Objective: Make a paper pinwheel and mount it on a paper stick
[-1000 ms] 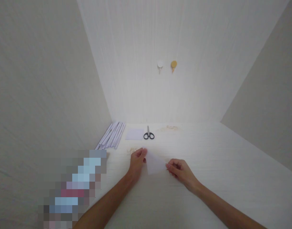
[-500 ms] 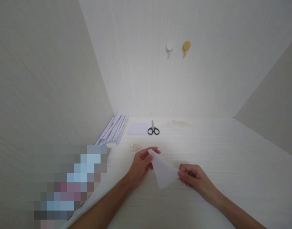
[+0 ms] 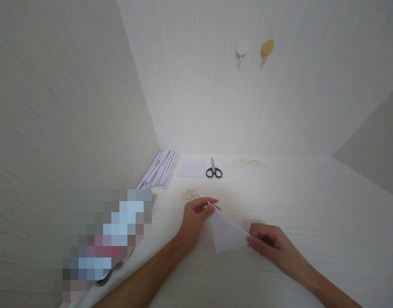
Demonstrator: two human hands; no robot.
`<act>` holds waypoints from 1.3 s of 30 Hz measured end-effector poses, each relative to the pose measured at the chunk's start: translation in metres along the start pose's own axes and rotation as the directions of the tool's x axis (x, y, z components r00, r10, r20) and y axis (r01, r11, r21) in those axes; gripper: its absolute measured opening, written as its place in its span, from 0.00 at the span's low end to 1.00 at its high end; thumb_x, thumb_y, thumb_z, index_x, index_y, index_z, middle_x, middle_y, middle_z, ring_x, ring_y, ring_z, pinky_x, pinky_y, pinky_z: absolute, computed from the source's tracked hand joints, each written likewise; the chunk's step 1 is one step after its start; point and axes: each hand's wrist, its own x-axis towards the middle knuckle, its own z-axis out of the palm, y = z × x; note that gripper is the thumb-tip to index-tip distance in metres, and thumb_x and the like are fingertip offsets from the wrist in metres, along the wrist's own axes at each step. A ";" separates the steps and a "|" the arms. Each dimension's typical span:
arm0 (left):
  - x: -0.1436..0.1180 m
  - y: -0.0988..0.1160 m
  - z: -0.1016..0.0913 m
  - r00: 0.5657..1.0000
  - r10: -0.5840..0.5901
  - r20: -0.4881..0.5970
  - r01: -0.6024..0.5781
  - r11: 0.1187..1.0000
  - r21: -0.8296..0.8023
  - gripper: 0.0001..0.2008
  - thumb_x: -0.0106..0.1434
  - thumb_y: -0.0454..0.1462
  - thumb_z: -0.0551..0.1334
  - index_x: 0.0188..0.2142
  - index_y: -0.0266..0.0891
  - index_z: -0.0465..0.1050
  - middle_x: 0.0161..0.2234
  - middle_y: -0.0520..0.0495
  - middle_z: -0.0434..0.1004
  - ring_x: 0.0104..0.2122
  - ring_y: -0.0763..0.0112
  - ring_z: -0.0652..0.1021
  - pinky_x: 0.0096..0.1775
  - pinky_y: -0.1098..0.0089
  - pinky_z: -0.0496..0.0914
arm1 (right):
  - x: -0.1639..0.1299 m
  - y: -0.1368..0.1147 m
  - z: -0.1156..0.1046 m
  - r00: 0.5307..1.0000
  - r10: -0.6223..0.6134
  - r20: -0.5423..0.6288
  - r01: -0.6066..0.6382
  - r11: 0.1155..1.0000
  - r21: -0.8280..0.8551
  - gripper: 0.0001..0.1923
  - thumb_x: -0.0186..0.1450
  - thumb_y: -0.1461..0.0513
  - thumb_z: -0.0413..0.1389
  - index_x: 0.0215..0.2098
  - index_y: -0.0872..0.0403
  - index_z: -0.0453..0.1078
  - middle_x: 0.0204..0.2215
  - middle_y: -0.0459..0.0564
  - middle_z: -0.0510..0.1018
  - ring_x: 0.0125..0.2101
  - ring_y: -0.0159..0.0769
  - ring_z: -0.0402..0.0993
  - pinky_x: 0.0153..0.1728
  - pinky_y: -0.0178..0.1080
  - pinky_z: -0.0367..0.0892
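The left hand (image 3: 196,216) pinches the top corner of a folded white paper triangle (image 3: 226,233) between thumb and fingertips, while the right hand (image 3: 271,248) grips the opposite lower corner with curled fingers, so the sheet hangs taut between them just above the table (image 3: 295,205). Holding two far corners keeps the fold flat and its edges lined up. Farther back, near the wall, scissors (image 3: 214,170) lie just beside a small white square sheet (image 3: 193,169) and a row of folded paper strips (image 3: 159,171), within reach but well apart from the hands.
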 end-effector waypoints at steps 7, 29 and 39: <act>-0.001 0.006 0.002 0.998 0.058 -0.040 -0.051 0.986 0.157 0.11 0.48 0.42 0.60 0.26 0.36 0.74 0.24 0.49 0.75 0.23 0.76 0.69 0.25 0.76 0.62 | -0.001 0.001 0.001 0.999 -0.010 -0.053 0.006 0.998 -0.070 0.17 0.54 0.52 0.51 0.15 0.54 0.57 0.15 0.42 0.56 0.17 0.27 0.50 0.17 0.32 0.45; -0.002 0.001 0.001 0.999 0.030 -0.011 -0.030 1.000 0.003 0.10 0.52 0.41 0.59 0.28 0.37 0.75 0.27 0.49 0.74 0.27 0.75 0.69 0.30 0.74 0.60 | -0.005 -0.006 0.001 0.999 -0.028 -0.017 0.024 0.984 -0.174 0.18 0.58 0.53 0.47 0.17 0.55 0.55 0.16 0.42 0.55 0.19 0.27 0.50 0.19 0.32 0.47; -0.001 0.004 0.001 1.000 0.005 0.003 -0.005 0.995 -0.100 0.08 0.51 0.40 0.61 0.27 0.38 0.75 0.26 0.49 0.74 0.28 0.76 0.69 0.32 0.74 0.60 | -0.003 -0.003 0.001 1.000 -0.021 -0.018 0.018 0.985 -0.173 0.18 0.58 0.53 0.47 0.17 0.55 0.54 0.16 0.41 0.54 0.19 0.26 0.50 0.18 0.31 0.46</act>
